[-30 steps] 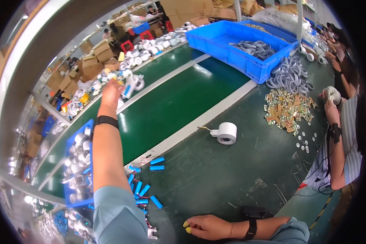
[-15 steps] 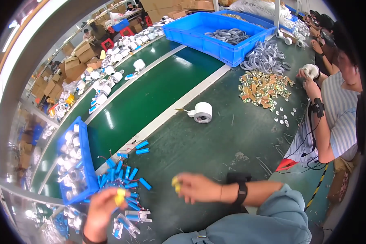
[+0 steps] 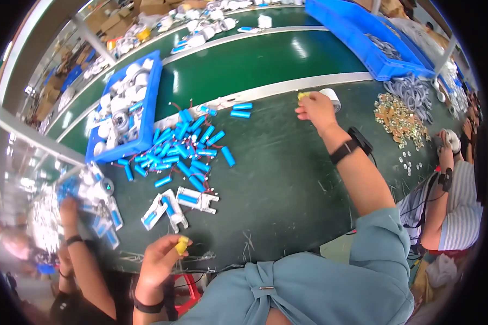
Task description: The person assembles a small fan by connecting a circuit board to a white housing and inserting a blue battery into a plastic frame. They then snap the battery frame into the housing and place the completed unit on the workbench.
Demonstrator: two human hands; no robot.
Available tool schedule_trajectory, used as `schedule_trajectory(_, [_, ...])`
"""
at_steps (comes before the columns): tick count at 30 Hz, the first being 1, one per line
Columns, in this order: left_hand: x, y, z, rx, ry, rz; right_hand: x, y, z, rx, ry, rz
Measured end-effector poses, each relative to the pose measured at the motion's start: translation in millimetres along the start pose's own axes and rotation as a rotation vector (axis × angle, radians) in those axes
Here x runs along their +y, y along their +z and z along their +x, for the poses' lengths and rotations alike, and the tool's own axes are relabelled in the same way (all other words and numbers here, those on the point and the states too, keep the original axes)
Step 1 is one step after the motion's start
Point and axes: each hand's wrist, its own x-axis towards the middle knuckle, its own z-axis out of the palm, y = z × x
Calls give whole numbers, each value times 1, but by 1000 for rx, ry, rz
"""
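My right hand (image 3: 319, 110) reaches out over the table beside a white cylindrical part (image 3: 331, 99). Its yellow-covered fingertips (image 3: 303, 96) are drawn together left of the cylinder, and the hand hides the part's side tab, so what they grip is unclear. Close to the near table edge, my left hand (image 3: 158, 261) has its fingers curled and its yellow-covered tips (image 3: 183, 245) together, with nothing visible between them. Beyond it lie white plastic holders (image 3: 198, 200) with blue cells in them. Loose blue wired cells (image 3: 181, 149) form a heap behind those.
A blue bin (image 3: 156, 81) of white parts stands far left on the green conveyor (image 3: 244, 64). At right are another blue bin (image 3: 358, 40), grey rings (image 3: 409, 92), small circuit boards (image 3: 398, 116) and white discs (image 3: 406, 162). Co-workers' arms (image 3: 95, 271) (image 3: 436, 203) flank both sides.
The view has swung left and down. My right hand has moved outward to the white cylinder; my left hand has drawn back from the blue cells toward the table's near edge.
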Motion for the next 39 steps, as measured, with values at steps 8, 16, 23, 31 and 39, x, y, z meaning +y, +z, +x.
schedule_trajectory(8, [-2, 23, 45, 157, 480, 601, 6, -5, -131, -146, 92, 160])
schedule_trajectory(16, [36, 44, 86, 128, 796, 912, 15, 0, -203, -523, 411, 383])
schedule_trajectory(23, [26, 34, 122, 42, 767, 966, 18, 23, -232, -732, 441, 334])
schedule_trajectory(31, [35, 31, 71, -59, 99, 105, 26, 21, -236, -753, 427, 318])
schedule_trajectory(39, [7, 112, 64, -290, 223, 217, 26, 19, -241, -780, 417, 327])
